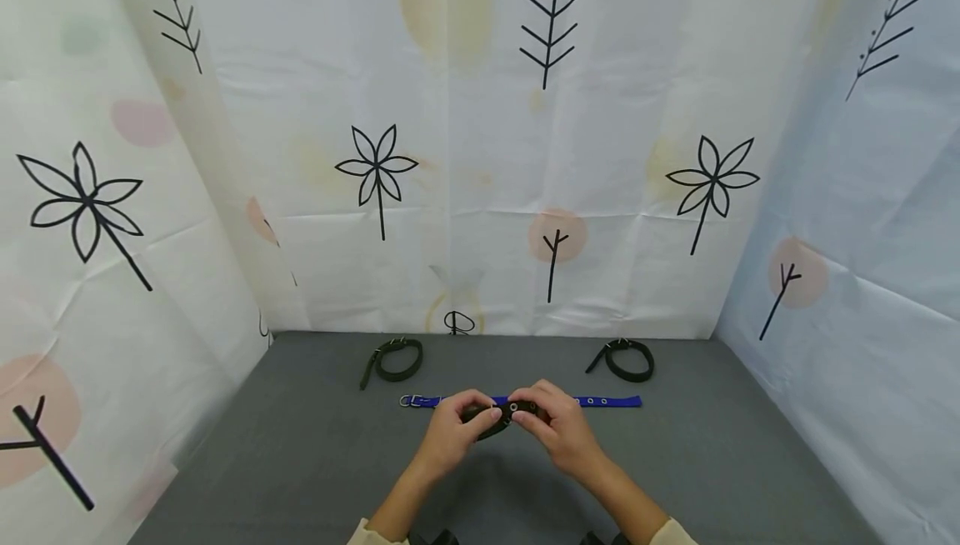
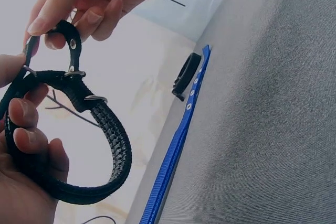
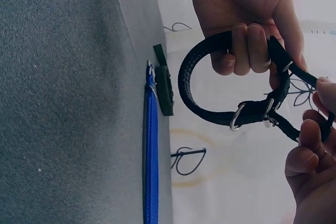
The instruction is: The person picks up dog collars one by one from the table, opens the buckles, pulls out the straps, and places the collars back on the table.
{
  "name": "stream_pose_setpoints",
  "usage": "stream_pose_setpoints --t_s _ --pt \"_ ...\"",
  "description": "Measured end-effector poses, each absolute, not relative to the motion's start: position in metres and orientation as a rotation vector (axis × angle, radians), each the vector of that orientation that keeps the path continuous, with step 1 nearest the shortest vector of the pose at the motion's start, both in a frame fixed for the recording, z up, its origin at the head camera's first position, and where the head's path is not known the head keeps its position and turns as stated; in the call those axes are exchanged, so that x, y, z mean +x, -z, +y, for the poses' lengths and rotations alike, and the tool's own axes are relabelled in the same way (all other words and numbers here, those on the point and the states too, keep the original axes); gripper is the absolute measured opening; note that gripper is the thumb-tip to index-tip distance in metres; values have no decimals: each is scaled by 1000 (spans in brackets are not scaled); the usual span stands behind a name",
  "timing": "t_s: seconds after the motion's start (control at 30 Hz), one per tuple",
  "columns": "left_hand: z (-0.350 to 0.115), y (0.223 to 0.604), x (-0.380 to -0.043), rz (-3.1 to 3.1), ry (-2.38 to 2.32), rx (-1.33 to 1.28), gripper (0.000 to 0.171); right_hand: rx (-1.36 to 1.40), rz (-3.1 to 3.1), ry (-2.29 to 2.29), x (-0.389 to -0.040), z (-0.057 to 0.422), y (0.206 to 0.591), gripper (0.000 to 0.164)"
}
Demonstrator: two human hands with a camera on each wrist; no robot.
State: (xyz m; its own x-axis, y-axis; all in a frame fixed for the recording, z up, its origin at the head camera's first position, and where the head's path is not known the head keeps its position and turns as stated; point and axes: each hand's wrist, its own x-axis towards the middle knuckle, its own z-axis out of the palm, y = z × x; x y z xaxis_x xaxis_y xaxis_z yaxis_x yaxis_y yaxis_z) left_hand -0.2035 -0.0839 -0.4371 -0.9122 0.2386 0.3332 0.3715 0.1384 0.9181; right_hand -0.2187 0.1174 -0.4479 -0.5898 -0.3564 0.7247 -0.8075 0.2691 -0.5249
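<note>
A black collar point(image 1: 491, 430) is bent into a loop and held above the table between both hands. My left hand point(image 1: 453, 432) grips the loop, its fingers curled round the padded band. The thumb and fingers of my right hand point(image 1: 562, 432) pinch the strap end point(image 2: 76, 56), which is punched with metal eyelets. In the left wrist view this strap runs through a silver buckle point(image 2: 74, 73) and arches outward. A metal D-ring point(image 3: 237, 118) sits on the band beside the buckle in the right wrist view. Behind the hands, a blue collar point(image 1: 615, 402) lies stretched flat, its middle partly hidden.
At the back left of the grey table point(image 1: 322, 445) lies a coiled dark green collar point(image 1: 398, 377). Another coiled dark collar point(image 1: 633, 376) lies at the back right. Patterned white cloth point(image 1: 480, 270) encloses the table at the back and both sides.
</note>
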Motion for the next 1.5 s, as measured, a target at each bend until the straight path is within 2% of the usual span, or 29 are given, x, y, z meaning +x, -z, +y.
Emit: stream_pose_setpoints --t_s 0.2,0.43,0.87,1.5 --pt "-84 431 -198 -2209 1998 -600 9 1035 -2050 -1348 -201 112 425 21" --pt "-85 430 -197 -2212 2030 -580 12 1011 -2093 -1368 -214 116 449 22" --pt "-84 431 -197 -2313 1868 -641 9 1048 -2160 -690 -216 116 443 28" --pt "-88 434 -202 -2194 2133 -630 11 1081 -2043 -1118 -225 122 448 25"
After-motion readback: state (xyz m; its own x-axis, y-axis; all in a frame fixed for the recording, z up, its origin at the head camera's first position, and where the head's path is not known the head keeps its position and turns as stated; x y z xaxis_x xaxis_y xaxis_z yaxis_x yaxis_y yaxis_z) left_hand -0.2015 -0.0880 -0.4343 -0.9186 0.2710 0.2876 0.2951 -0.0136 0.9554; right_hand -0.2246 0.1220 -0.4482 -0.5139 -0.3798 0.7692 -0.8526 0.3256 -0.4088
